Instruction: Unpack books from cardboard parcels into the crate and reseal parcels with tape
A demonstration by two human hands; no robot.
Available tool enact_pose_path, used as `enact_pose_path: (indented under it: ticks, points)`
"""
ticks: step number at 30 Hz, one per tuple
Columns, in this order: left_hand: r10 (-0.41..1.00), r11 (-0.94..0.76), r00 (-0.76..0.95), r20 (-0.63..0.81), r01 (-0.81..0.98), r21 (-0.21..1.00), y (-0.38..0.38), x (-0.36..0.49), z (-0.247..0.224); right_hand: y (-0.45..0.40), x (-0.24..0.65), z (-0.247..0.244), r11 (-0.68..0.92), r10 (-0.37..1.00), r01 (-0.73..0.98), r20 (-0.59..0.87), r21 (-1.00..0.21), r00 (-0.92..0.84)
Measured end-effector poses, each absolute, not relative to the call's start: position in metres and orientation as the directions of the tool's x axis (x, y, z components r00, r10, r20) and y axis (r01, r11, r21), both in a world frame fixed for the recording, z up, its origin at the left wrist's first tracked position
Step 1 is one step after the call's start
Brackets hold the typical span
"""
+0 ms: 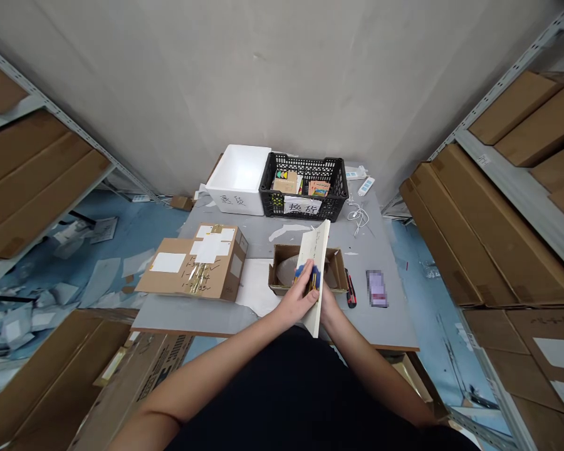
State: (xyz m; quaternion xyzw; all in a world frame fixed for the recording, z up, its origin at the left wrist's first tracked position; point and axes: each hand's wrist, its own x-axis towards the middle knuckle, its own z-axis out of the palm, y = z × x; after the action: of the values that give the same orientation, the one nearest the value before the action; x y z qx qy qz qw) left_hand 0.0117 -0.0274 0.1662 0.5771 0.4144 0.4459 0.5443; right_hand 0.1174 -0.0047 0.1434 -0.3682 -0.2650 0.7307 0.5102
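Head view, both hands (299, 299) gripping a pale book (312, 243), open cardboard box (280, 289) behind

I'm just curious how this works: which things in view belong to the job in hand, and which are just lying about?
Part of the job:
book, between left hand and right hand
open box behind it, probably

Apparently lying about:
red cutter
phone
white power strips

Left hand (301, 294) and right hand (328, 303) hold, apparently, a book (315, 248).
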Motion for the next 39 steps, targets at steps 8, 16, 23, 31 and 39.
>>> enact_pose_path:
  ticks: [8, 16, 23, 31, 39]
  points:
    - [0.983, 0.054, 0.176, -0.051, -0.012, 0.998, -0.020, 0.004, 0.222, -0.001, 0.123, 0.157, -0.103, 0.994, -0.569, -0.099, -0.816, -0.038]
    - [0.985, 0.175, 0.061, -0.164, -0.343, 0.923, -0.016, -0.034, 0.222, 0.014, 0.159, 0.171, -0.254, 0.967, -0.598, -0.204, -0.760, -0.152]
    - [0.997, 0.017, -0.072, -0.033, -0.213, 0.977, -0.009, -0.038, 0.196, 0.000, 0.170, 0.180, -0.311, 0.949, -0.616, -0.276, -0.723, -0.156]
    - [0.995, -0.002, -0.103, -0.008, -0.100, 0.995, -0.006, -0.030, 0.181, -0.002, 0.175, 0.183, -0.282, 0.953, -0.622, -0.288, -0.730, -0.095]
    - [0.993, 0.054, -0.101, -0.069, -0.142, 0.988, -0.008, -0.011, 0.175, -0.008, 0.169, 0.187, -0.440, 0.896, -0.641, -0.357, -0.629, -0.264]
